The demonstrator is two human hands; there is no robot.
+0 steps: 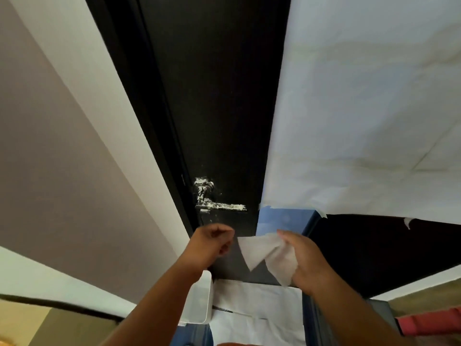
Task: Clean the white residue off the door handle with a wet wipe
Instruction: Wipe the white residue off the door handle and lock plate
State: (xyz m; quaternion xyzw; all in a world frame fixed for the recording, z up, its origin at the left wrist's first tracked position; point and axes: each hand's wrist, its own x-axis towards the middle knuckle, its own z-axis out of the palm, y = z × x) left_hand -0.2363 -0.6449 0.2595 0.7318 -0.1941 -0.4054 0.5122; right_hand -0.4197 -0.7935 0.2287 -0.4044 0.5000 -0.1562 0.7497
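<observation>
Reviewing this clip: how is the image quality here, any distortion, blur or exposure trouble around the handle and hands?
Head view: heavy wide-angle distortion, the door widens toward the top; door handle and its white residue read sharply against the dark panel; left hand slightly soft, right hand and wet wipe clear; pale sheet bright, no glare.

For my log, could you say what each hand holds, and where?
The right hand grips the wipe by its right edge; the left hand cannot be told.
</observation>
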